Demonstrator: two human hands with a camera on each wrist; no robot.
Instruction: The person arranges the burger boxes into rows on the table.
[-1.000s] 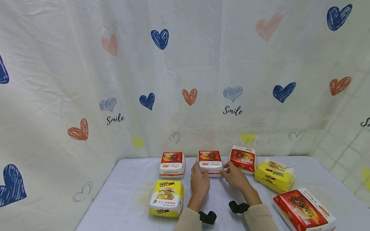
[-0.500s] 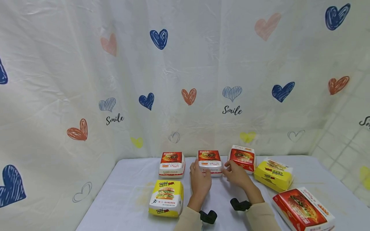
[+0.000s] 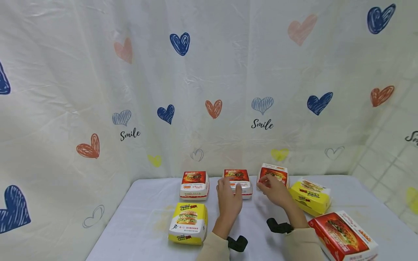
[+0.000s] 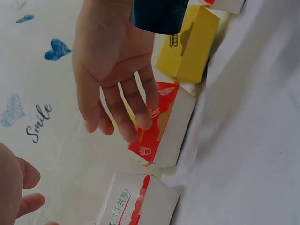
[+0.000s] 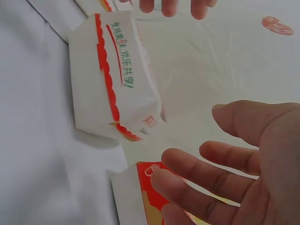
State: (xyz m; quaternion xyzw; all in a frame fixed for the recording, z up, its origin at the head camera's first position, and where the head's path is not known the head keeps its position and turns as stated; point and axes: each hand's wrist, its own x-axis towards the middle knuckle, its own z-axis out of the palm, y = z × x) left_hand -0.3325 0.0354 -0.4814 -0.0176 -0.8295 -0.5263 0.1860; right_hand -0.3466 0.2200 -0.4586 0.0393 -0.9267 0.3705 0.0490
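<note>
In the head view, a red-and-white burger box [image 3: 241, 189] stands in the middle of the back row. My left hand [image 3: 229, 199] is over its near left side, fingers spread and holding nothing. My right hand [image 3: 277, 191] hovers before the red burger box [image 3: 274, 171] to its right, covering part of it, fingers loosely bent. In the right wrist view, a gap separates the right hand [image 5: 234, 183] from the middle box's white side [image 5: 129, 75]. In the left wrist view, the left hand's fingertips [image 4: 30, 204] are likewise apart from that box [image 4: 119, 201].
Another red-and-white burger box [image 3: 194, 186] stands at the back left, behind a yellow-and-white one [image 3: 187, 223]. To the right lie a yellow box [image 3: 310, 197] and a larger red one [image 3: 344, 235]. A white heart-printed curtain [image 3: 212, 72] hangs behind the white-covered table [image 3: 137, 224].
Both hands have come off the middle box and lifted. The right hand has shifted right, across the front of the red box. The boxes stay where they were.
</note>
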